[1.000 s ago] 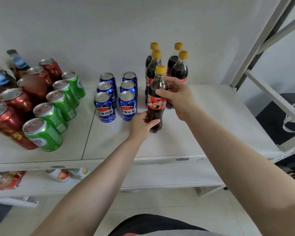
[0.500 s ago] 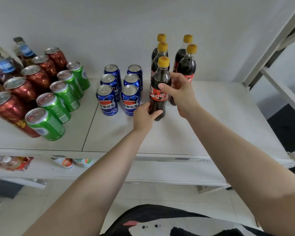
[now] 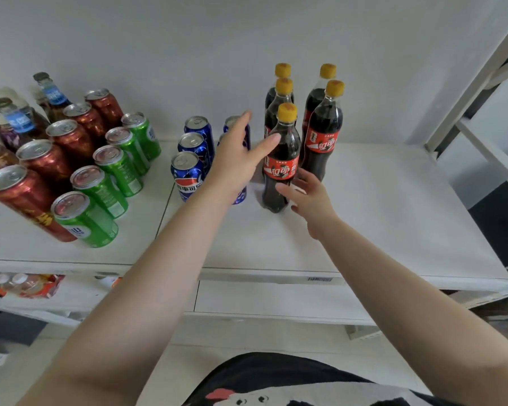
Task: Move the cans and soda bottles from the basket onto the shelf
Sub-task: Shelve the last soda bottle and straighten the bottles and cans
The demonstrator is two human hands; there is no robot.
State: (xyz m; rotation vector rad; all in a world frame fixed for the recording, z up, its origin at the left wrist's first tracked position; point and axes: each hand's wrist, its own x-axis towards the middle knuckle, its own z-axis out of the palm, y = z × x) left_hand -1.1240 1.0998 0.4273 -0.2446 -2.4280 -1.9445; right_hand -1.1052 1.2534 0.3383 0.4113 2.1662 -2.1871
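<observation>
A cola bottle (image 3: 280, 159) with a yellow cap and red label stands upright on the white shelf (image 3: 379, 218), at the front of a cluster of several like bottles (image 3: 323, 133). My left hand (image 3: 241, 159) hovers open just left of it, fingers spread, in front of the blue cans (image 3: 188, 174), hiding some of them. My right hand (image 3: 308, 197) is open low at the bottle's right side, fingertips near or touching its base. The basket is out of view.
Green cans (image 3: 100, 186) and red cans (image 3: 46, 164) stand in rows on the shelf's left, with taller bottles (image 3: 18, 118) behind them. A lower shelf (image 3: 276, 300) holds packaged goods (image 3: 27, 285) at left. A shelf upright (image 3: 475, 83) rises at right.
Both hands have let go of the front cola bottle, which now stands free. The left hand rose and opened; the right hand dropped down beside the bottle's base.
</observation>
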